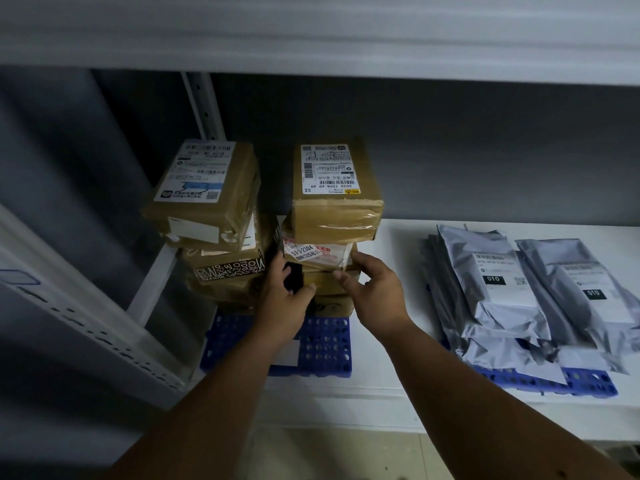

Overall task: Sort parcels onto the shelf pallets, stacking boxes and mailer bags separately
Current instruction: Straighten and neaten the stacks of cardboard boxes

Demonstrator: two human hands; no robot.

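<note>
Two stacks of brown cardboard boxes stand on a blue pallet (325, 348) at the left of the white shelf. In the right stack, a taped box (334, 192) lies on top of a box with a white and red label (318, 252). My left hand (282, 303) grips the left end of that labelled box, thumb in front. My right hand (375, 292) holds its right end, fingers curled at the corner. Grey mailer bags (495, 282) lie piled on a second blue pallet (588, 382) at the right.
The left stack has a labelled box (204, 192) on top and a box with black printed tape (228, 268) under it. A white shelf upright (204, 105) stands behind the stacks. Another shelf board (311, 36) hangs low overhead. Bare white shelf (398, 258) separates the two pallets.
</note>
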